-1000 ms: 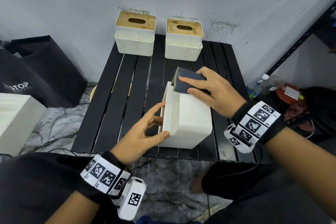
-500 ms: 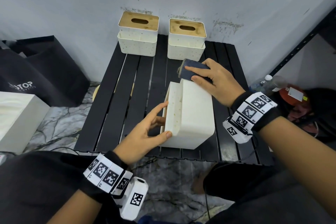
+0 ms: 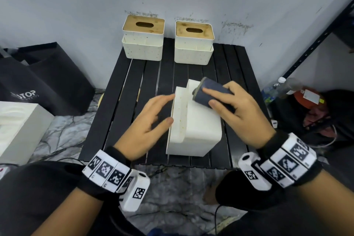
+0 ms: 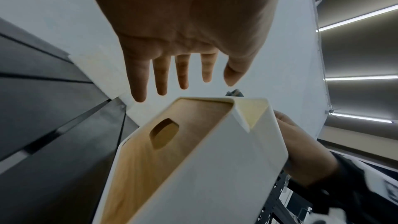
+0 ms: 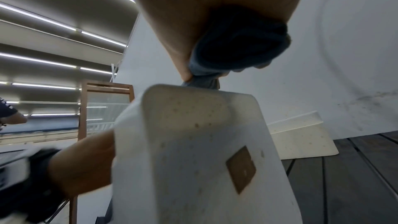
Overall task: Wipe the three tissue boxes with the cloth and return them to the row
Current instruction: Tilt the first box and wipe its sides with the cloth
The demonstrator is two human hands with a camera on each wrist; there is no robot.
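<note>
1. Far left, off the tabletop (image 3: 107,120): a dark bag (image 3: 47,80) and a white carton (image 3: 17,128). Not task items.
2. Left hand (image 3: 147,126): fingers straight and spread, resting against the left face of the tipped tissue box (image 3: 197,124); it grips nothing.
3. That box lies on its side mid-tabletop, wooden lid facing left. I judge wiping in progress.
4. Right hand (image 3: 237,109) clamps the rolled blue cloth (image 3: 208,92) against the box's far upper edge.
5. Back row: two boxes (image 3: 143,40) (image 3: 194,44) upright at the wall. Whether they are wiped I cannot tell; the held box remains to be returned.

L hand (image 3: 147,120) fingers straight, spread | R hand (image 3: 237,109) fingers curled, gripping
</note>
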